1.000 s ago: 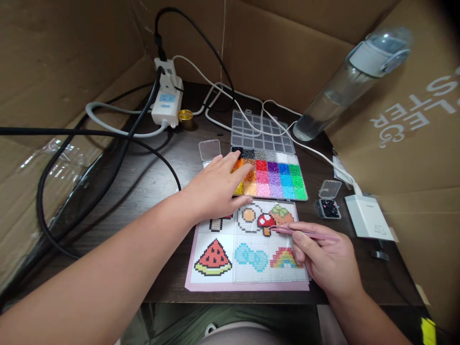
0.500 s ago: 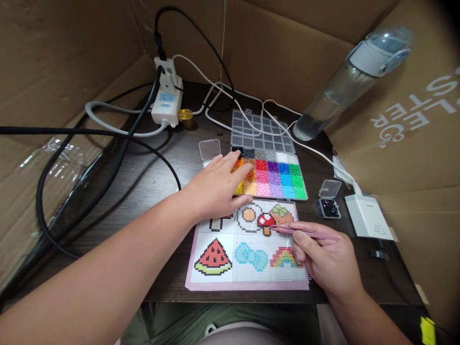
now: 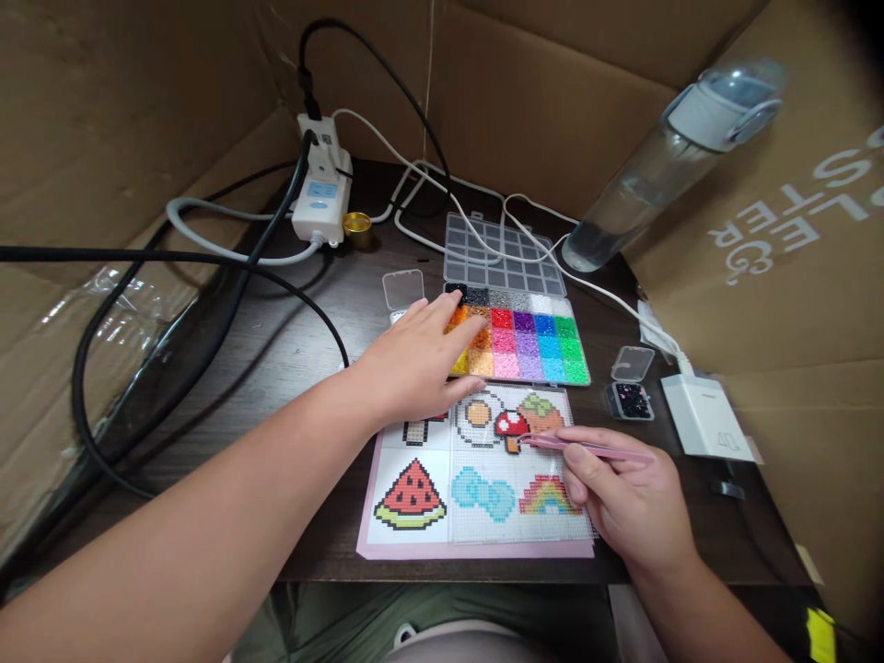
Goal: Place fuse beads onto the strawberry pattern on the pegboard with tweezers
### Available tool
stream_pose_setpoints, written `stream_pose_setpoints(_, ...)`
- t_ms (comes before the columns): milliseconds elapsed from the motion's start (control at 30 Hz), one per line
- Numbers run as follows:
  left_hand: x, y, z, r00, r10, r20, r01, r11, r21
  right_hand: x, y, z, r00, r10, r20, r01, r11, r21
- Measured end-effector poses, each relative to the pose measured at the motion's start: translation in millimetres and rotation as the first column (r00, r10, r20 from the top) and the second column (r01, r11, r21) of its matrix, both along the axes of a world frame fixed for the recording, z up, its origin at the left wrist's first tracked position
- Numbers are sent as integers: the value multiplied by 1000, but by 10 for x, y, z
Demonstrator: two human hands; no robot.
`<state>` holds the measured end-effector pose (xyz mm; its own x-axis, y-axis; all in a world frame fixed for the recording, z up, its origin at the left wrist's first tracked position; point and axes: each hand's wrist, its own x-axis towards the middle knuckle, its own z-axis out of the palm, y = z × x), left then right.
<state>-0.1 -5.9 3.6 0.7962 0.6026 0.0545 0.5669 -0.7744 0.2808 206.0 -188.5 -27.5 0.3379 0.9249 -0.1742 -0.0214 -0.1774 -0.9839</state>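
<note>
My left hand (image 3: 414,361) lies flat with fingers stretched out, its fingertips resting on the left, orange and yellow compartments of the open bead box (image 3: 531,345). My right hand (image 3: 632,502) is closed on pink tweezers (image 3: 587,447), whose tip touches the pegboard (image 3: 483,479) beside the red mushroom design (image 3: 512,424). The clear pegboard lies over a pattern sheet with a watermelon (image 3: 410,494), a blue bow and a rainbow. The upper left corner of the sheet is hidden under my left hand.
The box's clear lid (image 3: 501,253) lies open behind it. A small open case of dark beads (image 3: 629,400), a white charger (image 3: 705,417), a water bottle (image 3: 669,161), a power strip (image 3: 319,189) with several cables, and cardboard walls surround the dark table.
</note>
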Motion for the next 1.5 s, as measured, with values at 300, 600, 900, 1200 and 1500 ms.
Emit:
stream_pose_setpoints(300,5,4,-1,1000,6,-6,-6,1000,-10,9,-2,-20,1000,7,1,-7,1000,4)
stream_pose_setpoints(600,5,-9,1,1000,-6,-1,6,1000,20,9,-5,-27,1000,5,-6,-5,1000,17)
stream_pose_setpoints(900,11,-25,44,972,-79,221,54,992,115,0,-4,-26,1000,-8,-28,9,999,35)
stream_pose_setpoints(1200,109,-245,114,767,-247,592,362,929,-81,28,-33,-47,999,36,-33,-30,986,166)
stream_pose_setpoints(1500,155,-311,197,884,-118,452,393,709,-586,43,-24,-37,990,111,-85,-81,951,297)
